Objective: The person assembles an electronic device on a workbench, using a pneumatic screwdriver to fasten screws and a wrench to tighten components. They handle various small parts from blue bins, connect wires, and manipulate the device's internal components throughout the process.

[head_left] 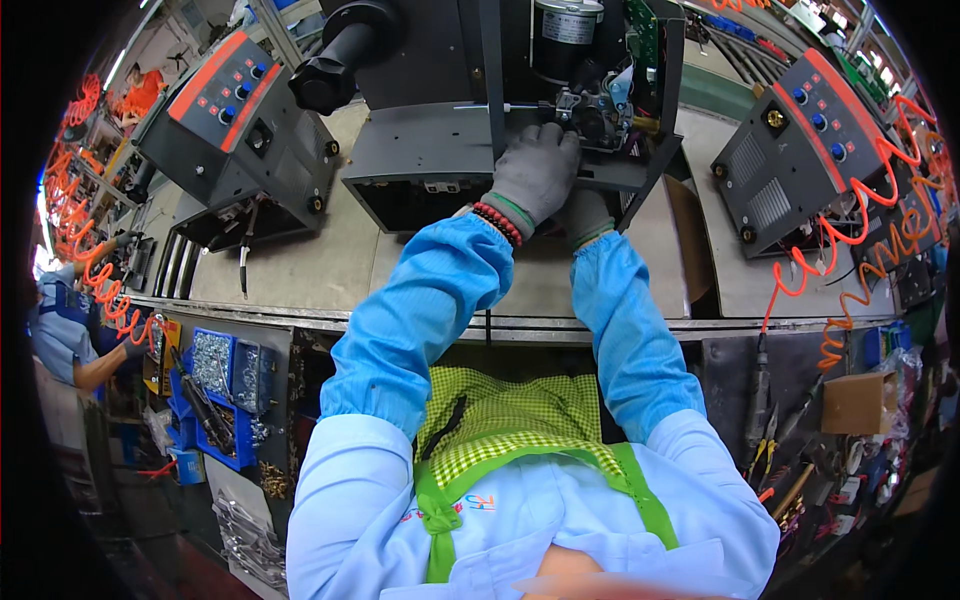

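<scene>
On the table: 1 open machine, directly ahead of the fingers of 1 left hand and 1 right hand, partly hidden; cannot tell whether apart or clamped. Flanking: 2 orange-faced units.

Bright centre, black fisheye-warped edges

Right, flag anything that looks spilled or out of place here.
Small brass-coloured parts lie loose near the blue bins rather than inside one, so they may have spilled. Nothing else clearly stands out.
</scene>
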The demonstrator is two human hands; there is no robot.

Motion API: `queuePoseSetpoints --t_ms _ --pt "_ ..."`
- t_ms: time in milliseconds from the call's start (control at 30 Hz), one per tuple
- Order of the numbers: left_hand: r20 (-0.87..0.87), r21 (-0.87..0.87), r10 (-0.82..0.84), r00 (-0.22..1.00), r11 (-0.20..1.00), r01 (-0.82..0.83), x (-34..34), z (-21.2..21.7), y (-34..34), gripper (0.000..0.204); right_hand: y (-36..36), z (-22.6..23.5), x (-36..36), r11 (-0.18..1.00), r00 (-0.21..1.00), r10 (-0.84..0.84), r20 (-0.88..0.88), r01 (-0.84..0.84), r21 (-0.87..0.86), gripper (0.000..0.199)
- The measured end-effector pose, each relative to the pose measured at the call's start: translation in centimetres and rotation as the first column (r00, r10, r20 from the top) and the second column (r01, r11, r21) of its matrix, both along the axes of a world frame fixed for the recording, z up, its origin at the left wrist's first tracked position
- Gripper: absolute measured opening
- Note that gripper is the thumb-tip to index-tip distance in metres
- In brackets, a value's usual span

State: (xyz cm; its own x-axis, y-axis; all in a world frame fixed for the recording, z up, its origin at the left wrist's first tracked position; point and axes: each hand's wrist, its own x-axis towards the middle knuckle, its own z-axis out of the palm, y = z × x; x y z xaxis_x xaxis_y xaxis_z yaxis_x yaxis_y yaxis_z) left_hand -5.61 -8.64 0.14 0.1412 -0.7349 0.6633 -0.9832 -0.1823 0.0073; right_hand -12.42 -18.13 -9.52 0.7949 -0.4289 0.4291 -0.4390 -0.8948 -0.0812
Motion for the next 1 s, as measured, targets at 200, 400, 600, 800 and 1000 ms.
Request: queuePoseSetpoints --t_ms 200,400,600,800,1000 --pt "-0.015 0.061 0.010 1.000 0.998 -0.009 -0.2 0.2 0.0 0.021 0.0 -1.2 -0.5 0.982 0.937 0.118 0.328 -0.159 0.100 0.060" --pt "0.001 0.029 -0.030 1.000 0.999 0.030 -0.3 0.2 0.0 0.020 -1.5 -2.5 1.3 0.976 0.997 0.054 0.055 -0.041 -0.215 0.061" --pt "-0.010 0.023 -0.017 1.000 1.000 0.017 0.0 0.1 0.0 0.021 0.1 0.0 -0.1 0.994 0.999 0.039 0.011 -0.040 0.101 0.066" --pt "-0.015 0.024 -0.015 1.000 1.000 0.015 -0.1 0.3 0.0 0.021 -0.9 -1.6 0.7 0.984 0.997 0.046 0.060 -0.035 -0.173 0.066" --pt "-0.032 0.049 -0.017 0.999 0.999 0.018 -0.2 0.4 -0.1 0.021 -0.8 -1.9 1.1 0.985 0.991 0.005 0.137 0.018 -0.170 0.066"
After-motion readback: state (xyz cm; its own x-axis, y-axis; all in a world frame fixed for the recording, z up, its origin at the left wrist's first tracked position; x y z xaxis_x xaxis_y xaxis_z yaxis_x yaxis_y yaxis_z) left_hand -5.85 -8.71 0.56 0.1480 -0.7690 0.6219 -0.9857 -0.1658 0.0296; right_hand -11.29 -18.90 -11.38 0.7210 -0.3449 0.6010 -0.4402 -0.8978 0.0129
